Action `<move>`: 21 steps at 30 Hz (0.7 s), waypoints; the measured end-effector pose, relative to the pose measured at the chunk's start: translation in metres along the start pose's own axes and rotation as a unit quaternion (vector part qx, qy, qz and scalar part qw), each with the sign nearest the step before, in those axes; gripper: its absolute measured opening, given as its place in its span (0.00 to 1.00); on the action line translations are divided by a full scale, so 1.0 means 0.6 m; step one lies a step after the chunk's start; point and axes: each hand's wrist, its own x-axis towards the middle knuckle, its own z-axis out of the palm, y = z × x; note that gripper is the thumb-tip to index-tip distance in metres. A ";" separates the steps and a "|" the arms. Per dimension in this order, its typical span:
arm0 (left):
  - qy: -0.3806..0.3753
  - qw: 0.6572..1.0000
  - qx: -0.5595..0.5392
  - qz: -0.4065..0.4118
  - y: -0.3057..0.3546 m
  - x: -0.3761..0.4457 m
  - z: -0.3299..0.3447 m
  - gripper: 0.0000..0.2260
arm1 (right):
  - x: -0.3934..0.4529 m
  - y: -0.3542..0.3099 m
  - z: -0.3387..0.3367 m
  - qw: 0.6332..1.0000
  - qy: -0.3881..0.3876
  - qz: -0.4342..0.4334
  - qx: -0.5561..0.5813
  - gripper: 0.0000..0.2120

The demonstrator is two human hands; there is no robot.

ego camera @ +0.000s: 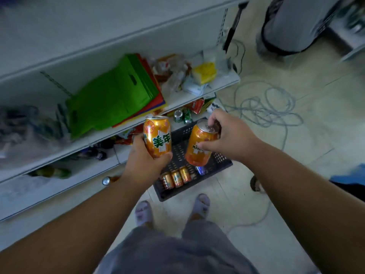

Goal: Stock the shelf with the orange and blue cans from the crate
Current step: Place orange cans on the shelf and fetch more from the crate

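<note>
My left hand grips an upright orange can from below, its green-and-white label facing me. My right hand holds a second orange can, tilted, with fingers on its top rim and side. Both cans hang above a black perforated crate on the floor. Three orange cans lie side by side in the crate's near end, and a blue can shows just below the tilted can. The white shelf unit stands to the left.
A stack of green and coloured bags and plastic-wrapped packets fill the middle shelf. Snack packs and cans sit on the lower shelf, with one can at its front edge. Grey cable coils on the floor at right. My feet stand behind the crate.
</note>
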 end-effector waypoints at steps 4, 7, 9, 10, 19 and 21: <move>0.015 0.997 -0.054 0.049 0.075 -0.041 -0.031 0.29 | -0.031 -0.063 -0.085 0.999 0.048 -0.019 0.010 0.23; 0.011 0.994 -0.079 0.081 0.102 -0.046 -0.041 0.29 | -0.044 -0.087 -0.116 0.997 0.069 -0.022 0.022 0.24; 0.003 0.992 -0.064 0.106 0.122 -0.045 -0.048 0.31 | -0.052 -0.091 -0.129 0.995 0.090 -0.023 0.037 0.23; 0.006 0.991 -0.059 0.117 0.130 -0.041 -0.050 0.32 | -0.054 -0.090 -0.135 0.994 0.098 -0.024 0.048 0.23; 0.066 0.985 -0.086 0.136 0.253 -0.001 0.007 0.29 | 0.025 -0.027 -0.240 0.987 0.106 -0.051 0.108 0.22; 0.099 0.981 -0.104 0.133 0.290 0.026 0.040 0.28 | 0.067 -0.002 -0.273 0.982 0.104 -0.065 0.146 0.21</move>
